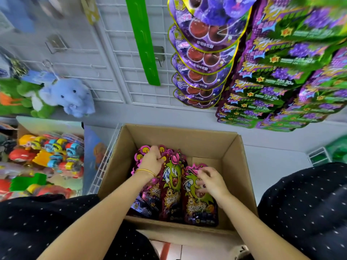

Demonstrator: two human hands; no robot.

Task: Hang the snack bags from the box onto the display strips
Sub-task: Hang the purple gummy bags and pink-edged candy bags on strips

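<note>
An open cardboard box [216, 147] stands on the floor between my knees. Inside lie several purple snack bags [171, 184] with pink tops and a green cartoon figure. My left hand [152, 160] grips the pink tops of the bags at the left of the pile. My right hand [211, 182] pinches the upper part of the rightmost bag [201, 209]. A bare green display strip [143, 44] hangs on the white wire grid above the box. To its right hang strips filled with purple gummy bags [202, 59] and green-purple grape bags [272, 76].
Plush toys, a blue elephant [71, 96] among them, hang at the left. Below them a wire basket [102, 166] and packs of colourful toys [50, 154] stand beside the box. My knees in dark dotted cloth flank the box.
</note>
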